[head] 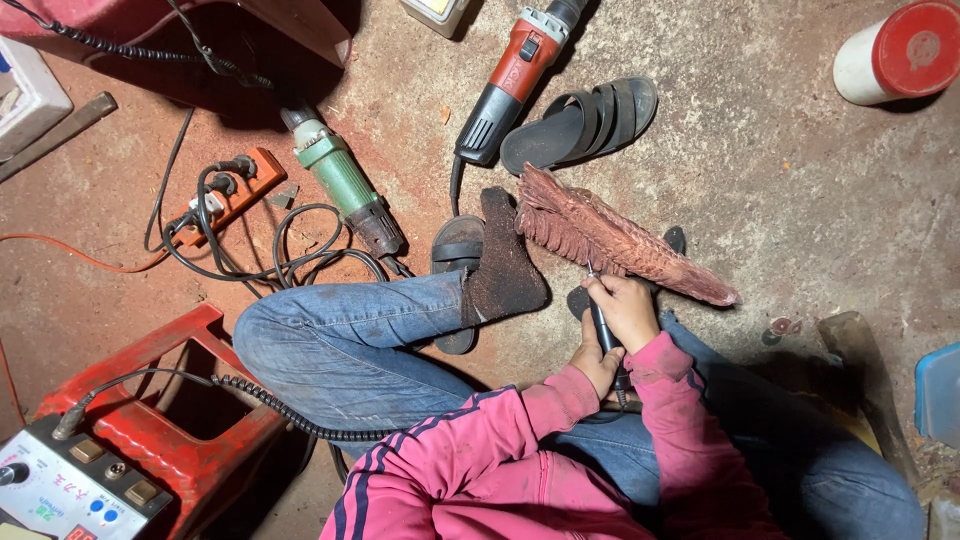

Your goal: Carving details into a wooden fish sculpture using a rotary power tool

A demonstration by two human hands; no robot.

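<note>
— Looking at the carved wooden piece (610, 243): which way does it lie from the hands?

— Its long axis runs on a slant, from the fringed, comb-like end at upper left, near the socked foot (503, 272), down to a narrow tip at lower right. It is reddish-brown and sits just above the hands, propped against the foot and held over the concrete floor (760, 170).

— And the hands themselves?

— The right hand (627, 308) is nearer; its fingers are curled shut around a slim dark rotary handpiece (603, 325), held like a pen, tip pointing up and meeting the lower edge of the wood about midway along. The left hand (597, 362) lies just below and against it, fingers closed around the lower part of the same handpiece as far as I can tell.

— So the tool meets the wood from beneath?

— Yes, nearly square to the long axis. A coiled black cable (262, 398) runs left to a control box (70, 490) on a red plastic stool (160, 400).

— Anything else close by?

— A red angle grinder (510, 80), a green power tool (345, 185) and a dark sandal (580, 122) lie farther up the floor, well apart from the hands.
</note>
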